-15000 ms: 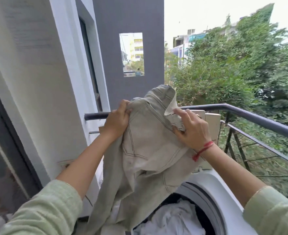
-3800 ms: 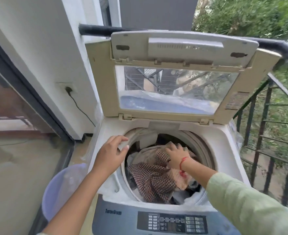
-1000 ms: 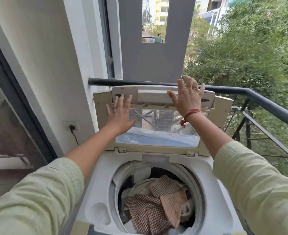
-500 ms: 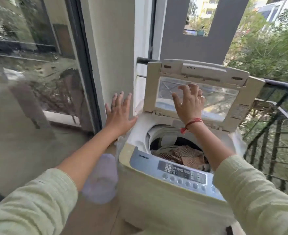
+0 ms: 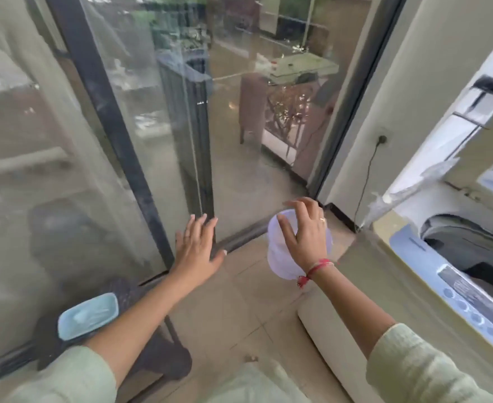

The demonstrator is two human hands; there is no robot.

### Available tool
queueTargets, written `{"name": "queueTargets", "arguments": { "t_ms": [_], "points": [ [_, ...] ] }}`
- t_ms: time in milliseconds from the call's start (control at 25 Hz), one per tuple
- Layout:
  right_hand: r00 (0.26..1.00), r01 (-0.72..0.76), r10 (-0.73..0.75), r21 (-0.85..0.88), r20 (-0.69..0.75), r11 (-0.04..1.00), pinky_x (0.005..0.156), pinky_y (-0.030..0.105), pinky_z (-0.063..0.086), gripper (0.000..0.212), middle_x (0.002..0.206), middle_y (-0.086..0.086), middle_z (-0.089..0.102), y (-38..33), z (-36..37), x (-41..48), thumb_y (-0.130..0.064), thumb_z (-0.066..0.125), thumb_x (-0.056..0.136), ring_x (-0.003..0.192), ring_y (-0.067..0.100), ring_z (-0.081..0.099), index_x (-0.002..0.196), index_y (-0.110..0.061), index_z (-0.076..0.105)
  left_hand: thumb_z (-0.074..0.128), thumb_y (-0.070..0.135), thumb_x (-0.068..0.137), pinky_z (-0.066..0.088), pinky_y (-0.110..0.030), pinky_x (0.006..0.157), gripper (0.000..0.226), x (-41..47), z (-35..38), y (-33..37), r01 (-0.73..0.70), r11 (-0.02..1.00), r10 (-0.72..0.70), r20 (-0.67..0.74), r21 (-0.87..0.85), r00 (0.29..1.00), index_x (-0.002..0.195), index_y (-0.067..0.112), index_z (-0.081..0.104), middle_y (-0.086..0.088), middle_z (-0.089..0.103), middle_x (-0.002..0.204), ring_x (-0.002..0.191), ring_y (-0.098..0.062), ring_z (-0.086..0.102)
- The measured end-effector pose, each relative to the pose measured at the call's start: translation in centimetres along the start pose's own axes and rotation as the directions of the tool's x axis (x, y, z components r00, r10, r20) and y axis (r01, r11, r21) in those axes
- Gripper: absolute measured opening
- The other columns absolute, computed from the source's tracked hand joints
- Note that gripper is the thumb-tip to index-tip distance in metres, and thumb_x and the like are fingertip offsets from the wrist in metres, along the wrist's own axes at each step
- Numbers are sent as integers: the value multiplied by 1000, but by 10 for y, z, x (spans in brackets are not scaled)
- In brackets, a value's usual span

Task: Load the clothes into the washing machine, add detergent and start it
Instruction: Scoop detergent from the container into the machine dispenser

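Fingers [image 5: 203,228] of both hands are reaching outward, open and gripping nothing.
Left hand [image 5: 196,248] is hovering by the glass door [image 5: 239,126]; right hand [image 5: 305,234] is arching loosely above the lavender bucket [image 5: 277,264].

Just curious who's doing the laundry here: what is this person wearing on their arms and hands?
Pale green textured sleeves end mid-forearm: left sleeve, right sleeve. The right hand wears a thin ring, and a knotted red thread circles its wrist.

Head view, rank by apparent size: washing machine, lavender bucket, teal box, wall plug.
1. washing machine, though cropped.
2. lavender bucket and teal box: alike; right hand hides part of the bucket, so unranked.
3. wall plug.
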State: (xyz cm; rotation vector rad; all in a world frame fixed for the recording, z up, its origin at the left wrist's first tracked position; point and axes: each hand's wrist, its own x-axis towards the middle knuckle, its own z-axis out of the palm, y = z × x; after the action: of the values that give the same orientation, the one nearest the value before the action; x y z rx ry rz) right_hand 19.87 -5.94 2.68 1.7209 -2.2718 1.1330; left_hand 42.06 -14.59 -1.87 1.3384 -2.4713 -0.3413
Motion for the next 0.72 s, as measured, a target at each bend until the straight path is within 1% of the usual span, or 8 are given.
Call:
{"name": "queueTargets", "arguments": {
  "t_ms": [120, 240, 360, 480, 520, 600, 680, 720],
  "points": [
    [979, 99, -117, 112, 167, 989, 89, 39, 38, 37, 116, 1, 50, -43, 63, -12, -48, 40, 91, 109, 23, 47, 112, -22, 56, 60, 42, 82, 18, -61, 110, 75, -49, -3, -59, 218, 976, -218, -20, -2, 976, 145, 17, 28, -11, 25, 152, 143, -34, 13],
    [920, 151, -209, 193, 331, 970, 92, 38, 38, 40, 114, 3, 50, -81, 124, -24, -48, 39, 91, 107, 24, 47, 110, -18, 57, 62, 39, 82, 16, -58, 109, 75, -93, -7, -113, 403, 915, -403, -26, 13, 915, 145, 17, 29, -10, 26, 152, 143, -32, 12],
    [822, 216, -330, 282, 464, 935, 86, 36, 40, 38, 108, 3, 51, -115, 184, -35, -47, 39, 92, 100, 23, 48, 107, -17, 58, 60, 41, 83, 15, -58, 111, 73, -137, -4, -168, 573, 819, -573, -20, 34, 819, 145, 16, 29, -9, 27, 152, 143, -31, 11],
    [731, 248, -425, 372, 534, 894, 80, 35, 42, 29, 101, 3, 54, -143, 249, -46, -40, 41, 92, 92, 22, 51, 103, -20, 59, 59, 42, 84, 15, -55, 112, 73, -170, 6, -217, 729, 681, -731, 2, 69, 683, 145, 18, 27, -9, 25, 152, 144, -31, 10],
    [694, 266, -456, 391, 557, 881, 78, 34, 43, 27, 99, 3, 56, -150, 272, -54, -38, 42, 91, 90, 22, 52, 101, -21, 60, 58, 43, 85, 15, -54, 112, 73, -180, 10, -232, 768, 636, -771, 11, 81, 637, 146, 18, 26, -10, 24, 153, 144, -31, 10],
    [614, 287, -500, 417, 611, 862, 77, 35, 46, 30, 97, 1, 62, -164, 318, -74, -37, 43, 89, 88, 23, 57, 97, -18, 65, 55, 45, 87, 14, -51, 112, 74, -199, 23, -260, 815, 571, -820, 40, 97, 570, 147, 18, 22, -9, 21, 154, 144, -29, 7],
    [550, 284, -514, 431, 659, 856, 77, 39, 49, 32, 94, -1, 67, -175, 366, -93, -37, 44, 86, 86, 26, 62, 91, -18, 69, 52, 46, 88, 13, -49, 113, 74, -210, 41, -289, 841, 535, -845, 66, 84, 531, 148, 19, 18, -8, 17, 155, 145, -27, 4],
    [528, 280, -502, 418, 685, 864, 77, 41, 49, 31, 93, -1, 67, -181, 388, -102, -37, 45, 85, 87, 28, 61, 90, -18, 69, 51, 47, 89, 13, -49, 113, 74, -213, 49, -302, 844, 530, -847, 81, 81, 525, 148, 20, 16, -7, 15, 155, 145, -27, 3]
  ]
}}
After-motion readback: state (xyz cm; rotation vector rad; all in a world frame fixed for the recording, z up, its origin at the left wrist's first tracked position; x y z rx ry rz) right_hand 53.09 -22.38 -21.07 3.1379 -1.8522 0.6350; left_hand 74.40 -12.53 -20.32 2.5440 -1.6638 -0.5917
